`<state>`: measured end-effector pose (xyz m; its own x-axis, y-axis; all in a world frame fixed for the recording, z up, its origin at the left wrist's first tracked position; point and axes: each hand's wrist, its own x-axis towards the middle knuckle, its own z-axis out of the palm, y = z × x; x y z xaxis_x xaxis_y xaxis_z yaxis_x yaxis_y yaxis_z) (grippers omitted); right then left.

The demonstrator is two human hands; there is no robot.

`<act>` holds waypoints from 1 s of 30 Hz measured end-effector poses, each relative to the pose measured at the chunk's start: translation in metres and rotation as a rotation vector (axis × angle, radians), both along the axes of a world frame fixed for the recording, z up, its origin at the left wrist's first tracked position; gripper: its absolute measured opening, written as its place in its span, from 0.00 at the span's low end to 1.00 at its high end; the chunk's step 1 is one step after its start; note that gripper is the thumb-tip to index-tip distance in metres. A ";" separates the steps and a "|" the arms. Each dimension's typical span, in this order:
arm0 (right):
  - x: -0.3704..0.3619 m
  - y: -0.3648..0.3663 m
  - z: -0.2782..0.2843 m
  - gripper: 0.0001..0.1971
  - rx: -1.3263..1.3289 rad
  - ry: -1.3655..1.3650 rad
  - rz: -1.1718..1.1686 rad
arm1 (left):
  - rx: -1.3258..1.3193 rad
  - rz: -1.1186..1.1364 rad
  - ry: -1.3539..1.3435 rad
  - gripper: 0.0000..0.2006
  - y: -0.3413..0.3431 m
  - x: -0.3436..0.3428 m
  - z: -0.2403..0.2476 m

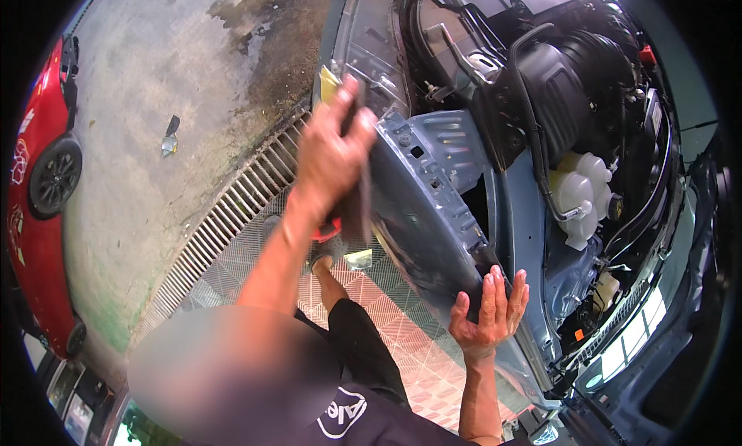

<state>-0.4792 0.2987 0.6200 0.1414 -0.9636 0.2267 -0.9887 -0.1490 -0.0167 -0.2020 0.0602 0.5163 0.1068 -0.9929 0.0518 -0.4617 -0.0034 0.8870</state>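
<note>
"Where's the grey-blue fender (413, 214)?"

"Left of the white reservoir (576, 195), running from far to near."

"And the left hand (332, 152)?"

"At the fender's far end, fingers bent; it's blurred, so I can't tell whether it grips anything."

"The right hand (488, 314)?"

"Nearer, by the panel's near part, fingers slightly spread; contact is unclear."

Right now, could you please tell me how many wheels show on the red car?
2: the upper wheel and the lower wheel, both on the near side of the red car, far left. Any far-side ones may be hidden.
</note>
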 end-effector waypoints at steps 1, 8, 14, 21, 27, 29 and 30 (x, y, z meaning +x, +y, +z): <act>-0.001 0.001 0.002 0.25 0.008 0.013 -0.007 | 0.113 -0.050 0.009 0.30 0.026 -0.016 0.031; 0.003 -0.002 -0.003 0.25 -0.019 -0.031 0.028 | 0.137 0.045 -0.060 0.34 -0.068 0.042 -0.008; 0.000 -0.001 0.001 0.25 -0.020 -0.006 0.005 | -0.026 -0.050 0.033 0.31 0.025 -0.029 0.032; 0.003 -0.002 -0.002 0.25 -0.027 -0.012 0.012 | 0.122 0.045 -0.065 0.35 -0.076 0.037 -0.011; -0.001 0.001 0.001 0.25 -0.019 0.005 0.003 | 0.109 -0.145 0.008 0.33 0.013 -0.020 0.041; -0.001 0.001 0.001 0.25 -0.017 0.002 0.010 | 0.038 -0.032 -0.044 0.34 -0.036 0.011 0.002; 0.002 -0.001 -0.001 0.25 -0.022 -0.009 0.019 | 0.051 0.022 -0.038 0.35 -0.063 0.034 -0.013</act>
<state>-0.4775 0.2976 0.6193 0.1574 -0.9556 0.2491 -0.9855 -0.1680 -0.0219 -0.1684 -0.0026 0.5030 0.1277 -0.9918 0.0053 -0.4941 -0.0590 0.8674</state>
